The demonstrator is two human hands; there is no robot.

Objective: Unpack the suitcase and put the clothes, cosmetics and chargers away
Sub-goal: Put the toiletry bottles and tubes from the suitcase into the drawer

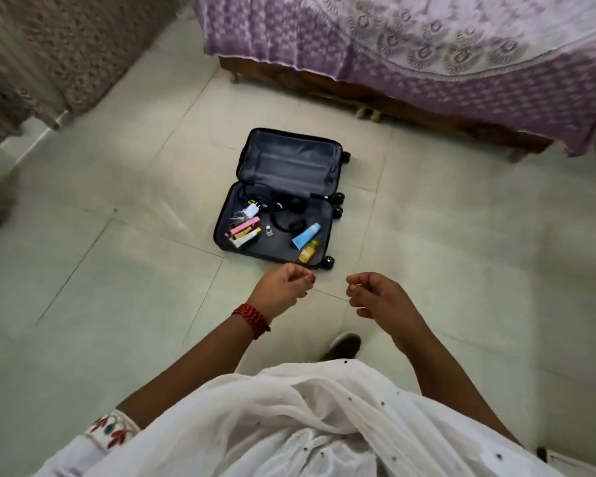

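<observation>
A small black suitcase [334, 146] lies open flat on the tiled floor. Its far half holds nothing I can see. The near half holds a white charger plug [251, 210], black cables [283, 215], pink and yellow cosmetic boxes [243, 233], a small clear bottle [268, 231], a blue tube [306, 234] and a yellow bottle [308, 251]. My left hand [283, 287], with a red thread band at the wrist, hangs just short of the suitcase's near edge, fingers loosely curled and holding nothing. My right hand [379, 296] hangs beside it, also loosely curled and holding nothing.
A wooden bed [386, 94] with a purple patterned cover [427, 46] stands beyond the suitcase at the upper right. Brown patterned curtains [31, 53] hang at the upper left. One shoe [343, 346] shows below my hands on the pale floor tiles.
</observation>
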